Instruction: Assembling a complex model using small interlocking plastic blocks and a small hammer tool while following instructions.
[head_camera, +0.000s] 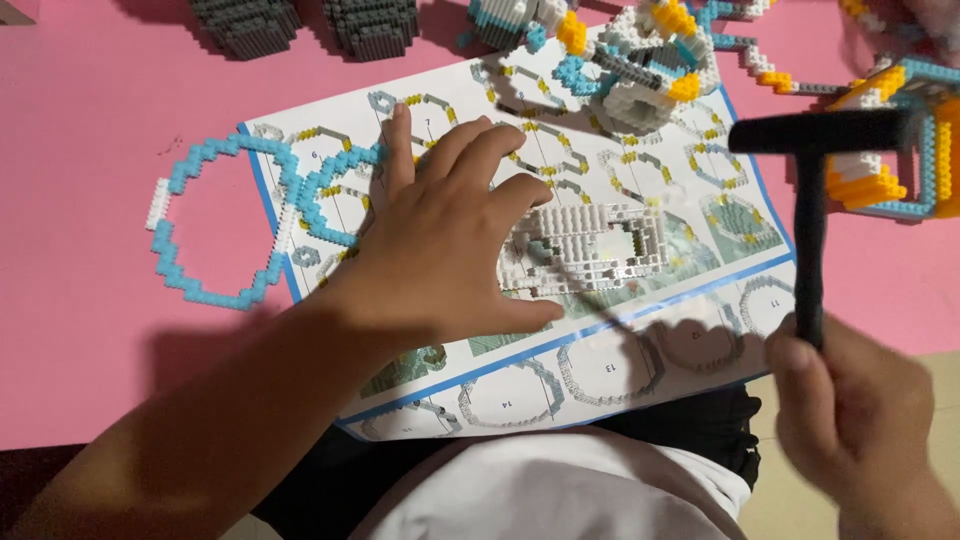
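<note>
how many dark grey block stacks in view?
2. Both sit at the top edge of the pink table: one dark grey brick stack at upper left, the other just right of it. Both are cropped by the frame; more may lie beyond.

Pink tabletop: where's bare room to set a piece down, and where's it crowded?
Bare pink tabletop left of the light-blue brick ring, and a strip below the ring. Crowded: the printed instruction sheet, under the left hand and white brick panel; top edge, with two dark grey brick blocks and blue-yellow-white model. Right hand holds a black T-shaped tool.
</note>
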